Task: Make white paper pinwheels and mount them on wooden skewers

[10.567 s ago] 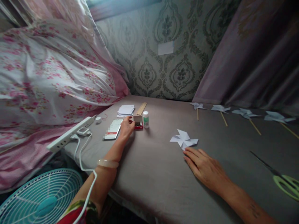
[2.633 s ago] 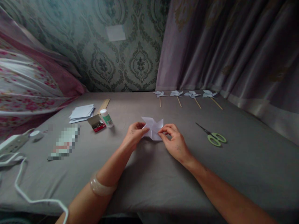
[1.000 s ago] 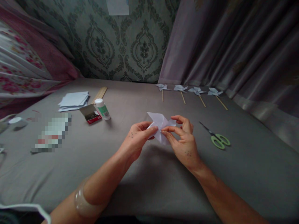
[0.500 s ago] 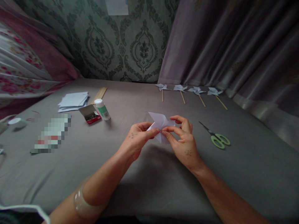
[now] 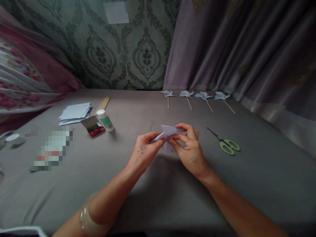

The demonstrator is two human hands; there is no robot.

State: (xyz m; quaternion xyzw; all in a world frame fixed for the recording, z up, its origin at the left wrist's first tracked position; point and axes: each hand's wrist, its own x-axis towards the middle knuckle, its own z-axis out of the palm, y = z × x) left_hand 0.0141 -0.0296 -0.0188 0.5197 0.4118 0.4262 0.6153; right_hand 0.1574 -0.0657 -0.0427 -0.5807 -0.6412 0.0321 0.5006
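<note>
A white paper pinwheel (image 5: 170,130), its blades folded toward the middle, is held up between my two hands over the grey cloth. My left hand (image 5: 145,148) pinches its left blade between thumb and fingers. At the centre, the thumb and index finger of my right hand (image 5: 191,148) press together on the paper, while the other fingers curl behind the right side. Whether a pin sits under the right fingertips is hidden. To the right lies a pair of green-handled scissors (image 5: 227,144), apart from my hand.
Several finished pinwheels on sticks (image 5: 186,94) lie in a row at the back right. On the left are a stack of white paper (image 5: 75,112), wooden sticks (image 5: 102,105), a glue bottle (image 5: 105,120), an open red box (image 5: 95,126) and a blurred-out packet (image 5: 53,149).
The pinwheel has tilted, so its upper blade looks flatter and lower. Both hands keep their pinch on it. The whole view has shifted slightly.
</note>
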